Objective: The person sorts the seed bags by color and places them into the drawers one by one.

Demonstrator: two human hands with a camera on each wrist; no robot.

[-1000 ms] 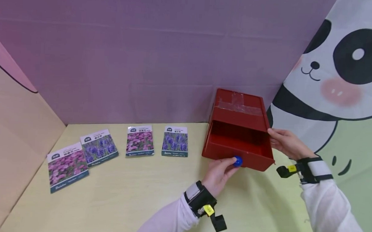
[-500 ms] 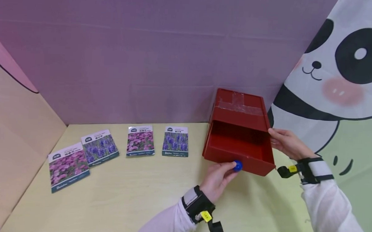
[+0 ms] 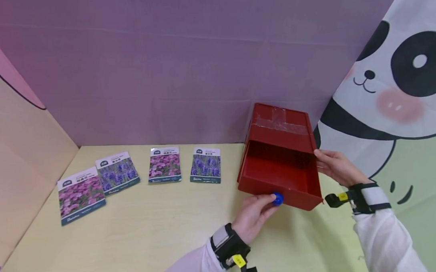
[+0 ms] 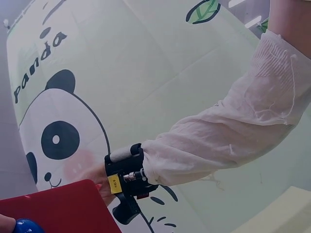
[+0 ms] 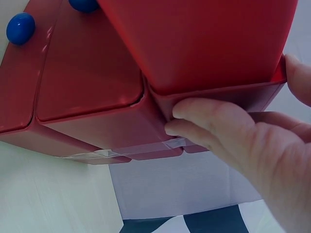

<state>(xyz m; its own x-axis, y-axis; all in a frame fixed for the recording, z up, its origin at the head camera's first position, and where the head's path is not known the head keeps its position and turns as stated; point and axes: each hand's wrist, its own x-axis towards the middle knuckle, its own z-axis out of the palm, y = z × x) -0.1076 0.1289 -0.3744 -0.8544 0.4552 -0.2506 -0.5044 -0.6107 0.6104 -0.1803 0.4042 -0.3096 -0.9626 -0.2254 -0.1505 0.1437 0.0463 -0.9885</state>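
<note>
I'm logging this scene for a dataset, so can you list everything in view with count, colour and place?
red drawer box: one, red, clear tape on top, back right of table
drawer: one, red, pulled out toward the person
blue knob: one, blue, on drawer front
seed packets: four, pink or purple flower pictures, in a row left of the box
table: one, pale wood
panda backdrop: one, white, black and green, right side
left hand: pinches the knob
right hand: holds the box's right side
</note>
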